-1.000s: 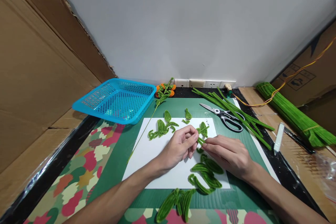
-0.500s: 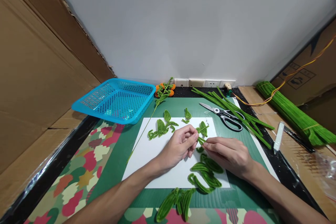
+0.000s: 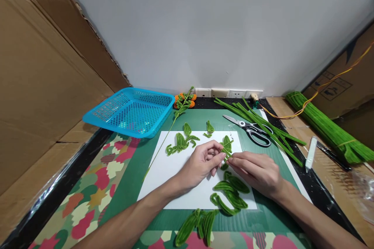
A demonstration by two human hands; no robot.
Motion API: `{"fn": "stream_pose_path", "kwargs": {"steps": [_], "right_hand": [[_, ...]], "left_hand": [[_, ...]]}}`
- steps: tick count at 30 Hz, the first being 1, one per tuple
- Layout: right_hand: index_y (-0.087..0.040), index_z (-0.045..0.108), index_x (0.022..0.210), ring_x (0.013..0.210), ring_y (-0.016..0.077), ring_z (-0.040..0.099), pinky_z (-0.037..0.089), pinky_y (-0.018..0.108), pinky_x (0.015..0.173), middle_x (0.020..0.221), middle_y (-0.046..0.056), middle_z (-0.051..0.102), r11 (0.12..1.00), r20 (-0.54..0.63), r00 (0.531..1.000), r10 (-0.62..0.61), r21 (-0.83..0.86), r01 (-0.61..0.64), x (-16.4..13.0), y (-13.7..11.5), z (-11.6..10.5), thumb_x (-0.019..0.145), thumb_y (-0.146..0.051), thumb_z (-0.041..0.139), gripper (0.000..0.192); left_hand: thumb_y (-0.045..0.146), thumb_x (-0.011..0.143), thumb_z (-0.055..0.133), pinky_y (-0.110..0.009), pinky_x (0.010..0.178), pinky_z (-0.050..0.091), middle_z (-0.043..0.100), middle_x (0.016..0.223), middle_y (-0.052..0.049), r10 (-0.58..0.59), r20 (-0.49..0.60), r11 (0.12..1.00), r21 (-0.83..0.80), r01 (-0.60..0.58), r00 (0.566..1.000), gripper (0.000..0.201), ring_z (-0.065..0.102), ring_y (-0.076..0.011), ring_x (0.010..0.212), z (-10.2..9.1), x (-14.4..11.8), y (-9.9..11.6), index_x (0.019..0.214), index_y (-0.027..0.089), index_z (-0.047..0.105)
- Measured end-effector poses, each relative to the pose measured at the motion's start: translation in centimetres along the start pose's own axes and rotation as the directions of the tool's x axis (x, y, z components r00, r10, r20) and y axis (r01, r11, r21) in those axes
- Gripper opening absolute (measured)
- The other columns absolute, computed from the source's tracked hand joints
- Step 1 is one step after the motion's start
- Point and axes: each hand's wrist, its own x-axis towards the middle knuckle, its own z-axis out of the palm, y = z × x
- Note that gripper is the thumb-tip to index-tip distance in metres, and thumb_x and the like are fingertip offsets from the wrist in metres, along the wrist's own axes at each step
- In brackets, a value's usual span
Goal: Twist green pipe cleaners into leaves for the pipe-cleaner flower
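Over the white sheet [image 3: 175,179], left hand [image 3: 201,163] and right hand [image 3: 254,171] pinch one small green leaf [image 3: 226,152], seemingly half-shaped; finished leaves [image 3: 182,142] lie around, straight stems [image 3: 263,126] unused.

The scene is viewed by one head-worn camera, aimed forward and down, close over the table [image 3: 122,163], wall at twelve o'clock.

You're at a makeshift craft bench: cutting mat [image 3: 257,218] under a white sheet [image 3: 169,171], scissors [image 3: 251,129] at one o'clock, bundled green pipe cleaners [image 3: 327,128] at two, blue basket [image 3: 131,111] at eleven, cardboard walls [image 3: 43,70] either side.
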Motion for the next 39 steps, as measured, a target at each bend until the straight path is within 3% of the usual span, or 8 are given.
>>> {"fn": "stream_pose_path", "kwargs": {"steps": [6,11,18,24,27,30,35,39], "right_hand": [[-0.012,0.072,0.104,0.072,0.0146,0.073,0.056,0.024,0.064,0.091,0.008,0.079,1.0,0.031,0.999,-0.018,0.01,0.018,0.2,-0.04,0.19,0.1,-0.008,0.067,0.008],[-0.011,0.067,0.123,0.06,0.0134,0.069,0.051,0.025,0.056,0.079,0.004,0.076,1.0,0.017,1.0,-0.004,-0.015,0.004,0.13,-0.08,0.19,0.101,-0.012,0.067,0.022],[-0.014,0.063,0.133,0.064,0.0134,0.072,0.053,0.026,0.059,0.083,0.003,0.078,0.999,0.035,0.998,0.043,-0.014,-0.043,-0.05,0.26,0.41,0.101,-0.014,0.067,0.032],[-0.012,0.064,0.132,0.056,0.0123,0.065,0.045,0.027,0.055,0.074,0.0,0.074,0.997,0.075,0.996,0.051,-0.058,-0.047,0.01,0.26,0.48,0.103,-0.018,0.067,0.029],[-0.011,0.062,0.134,0.064,0.0145,0.068,0.048,0.027,0.059,0.083,0.004,0.076,0.998,0.094,0.994,0.052,-0.043,-0.048,0.02,0.27,0.3,0.105,-0.018,0.062,0.03],[-0.012,0.06,0.139,0.066,0.015,0.067,0.047,0.027,0.059,0.084,0.004,0.074,0.995,0.128,0.989,0.074,-0.071,-0.065,0.01,0.31,0.17,0.107,-0.015,0.056,0.032],[-0.016,0.067,0.13,0.078,0.015,0.072,0.051,0.025,0.063,0.098,0.007,0.077,0.992,0.127,0.988,0.083,-0.101,-0.07,-0.04,0.39,0.46,0.105,-0.01,0.054,0.028],[-0.017,0.07,0.125,0.082,0.0153,0.075,0.055,0.024,0.067,0.101,0.008,0.078,0.99,0.061,0.991,0.122,-0.077,-0.117,-0.04,0.58,0.67,0.104,-0.007,0.054,0.028]], "left_hand": [[0.048,0.094,0.074,-0.015,0.042,0.039,0.055,0.066,0.007,0.016,-0.016,1.0,0.021,-0.016,1.0,0.034,0.05,-0.0063,0.047,0.01,0.0,-0.15,0.1,0.018,0.059],[0.049,0.098,0.069,-0.014,0.038,0.034,0.055,0.055,0.007,0.003,-0.045,0.999,0.043,-0.001,0.999,0.034,0.047,-0.0067,0.041,-0.09,0.04,-0.35,0.1,0.019,0.056],[0.049,0.097,0.07,-0.016,0.039,0.044,0.064,0.075,0.003,-0.009,0.05,1.0,-0.025,0.01,0.999,0.034,0.072,-0.0152,0.055,-0.07,-0.01,-0.46,0.101,0.021,0.051],[0.043,0.098,0.069,-0.014,0.038,0.036,0.061,0.071,0.004,-0.011,0.021,1.0,0.03,0.01,1.0,0.028,0.061,-0.009,0.048,0.03,-0.1,-0.07,0.099,0.02,0.053],[0.043,0.097,0.071,-0.014,0.038,0.036,0.054,0.066,0.007,-0.002,-0.002,0.999,0.034,0.002,1.0,0.029,0.053,-0.0068,0.045,0.14,-0.15,0.23,0.099,0.019,0.056],[0.044,0.095,0.073,-0.015,0.039,0.037,0.058,0.07,0.005,0.0,-0.022,1.0,0.017,0.0,1.0,0.031,0.048,-0.0052,0.045,0.2,-0.19,0.38,0.102,0.017,0.058],[0.047,0.093,0.075,-0.015,0.04,0.035,0.056,0.064,0.005,0.01,-0.043,1.0,-0.004,-0.01,0.999,0.036,0.046,-0.0056,0.044,0.08,-0.07,0.1,0.105,0.015,0.066],[0.049,0.093,0.075,-0.017,0.039,0.034,0.072,0.079,-0.005,0.004,-0.037,0.999,-0.031,-0.005,0.999,0.041,0.053,-0.0058,0.042,0.11,-0.01,0.02,0.111,0.013,0.071]]}}
